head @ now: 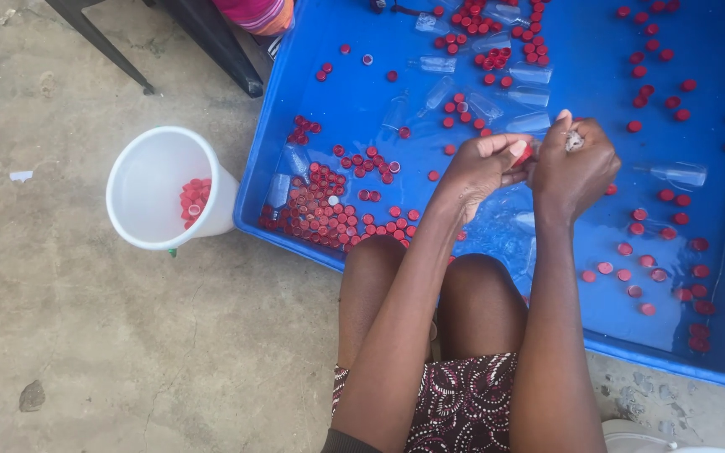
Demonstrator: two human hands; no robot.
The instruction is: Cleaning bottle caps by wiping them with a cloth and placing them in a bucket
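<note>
1. Nearest: knees and a dark patterned skirt [463, 403] over bare concrete.
2. Left hand [480, 166] pinches a red cap [524, 153] in a narrow grip; right hand [574, 164] is closed around something small and pale, can't tell what.
3. Both hover over the blue tub [715, 356] of water, red caps and clear little bottles [680, 175] floating everywhere.
4. Off to the left, a white bucket [157, 180] with some caps inside.

We see bare forearms, no sleeves, no rings or bands; 2 bare knees; dark maroon skirt [463, 403] with small white speckled print across lap.
</note>
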